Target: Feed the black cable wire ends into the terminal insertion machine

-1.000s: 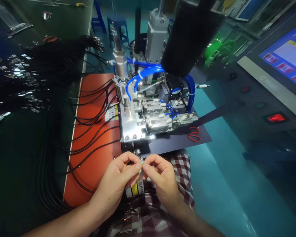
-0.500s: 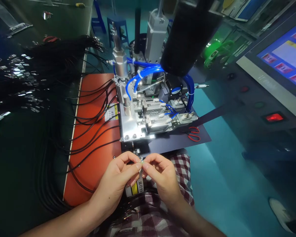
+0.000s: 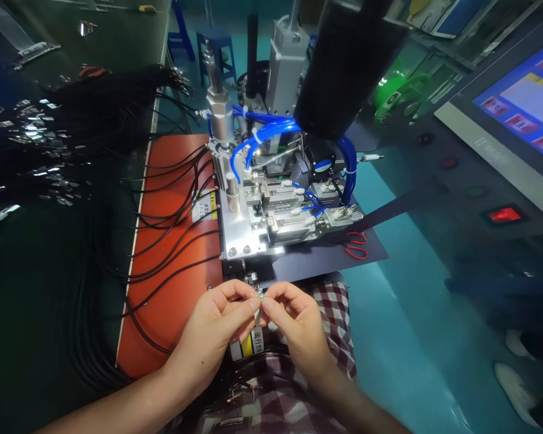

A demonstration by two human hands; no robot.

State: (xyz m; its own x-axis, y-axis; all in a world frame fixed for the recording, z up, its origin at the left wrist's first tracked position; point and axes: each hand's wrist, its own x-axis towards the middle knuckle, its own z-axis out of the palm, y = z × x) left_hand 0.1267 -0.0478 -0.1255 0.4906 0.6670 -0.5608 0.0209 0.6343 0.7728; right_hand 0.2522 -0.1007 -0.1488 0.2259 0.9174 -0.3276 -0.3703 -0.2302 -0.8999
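Note:
My left hand (image 3: 228, 310) and my right hand (image 3: 294, 319) meet in front of the machine, fingertips almost touching. Both are closed in a pinch on a tiny shiny piece (image 3: 261, 296), silvery with a greenish tint, perhaps a cable connector; the fingertips cover most of it. Just beyond them is the front edge of the metal machine (image 3: 244, 235), with its cylinders and blue air tubes (image 3: 276, 128). Below the fingers shows a white and yellow label (image 3: 248, 346). Several black cables (image 3: 176, 241) run from the machine's left side across an orange surface (image 3: 172, 307).
A large heap of black cables (image 3: 113, 96) with shiny metal ends covers the dark table on the left. Red-handled scissors (image 3: 356, 246) lie right of the machine. A control panel with a screen (image 3: 525, 102) stands at the right. Another person's shoes (image 3: 516, 392) show at lower right.
My hands stay almost in place, still pinching the small piece. At the lower right, a second shoe of the other person has come into view.

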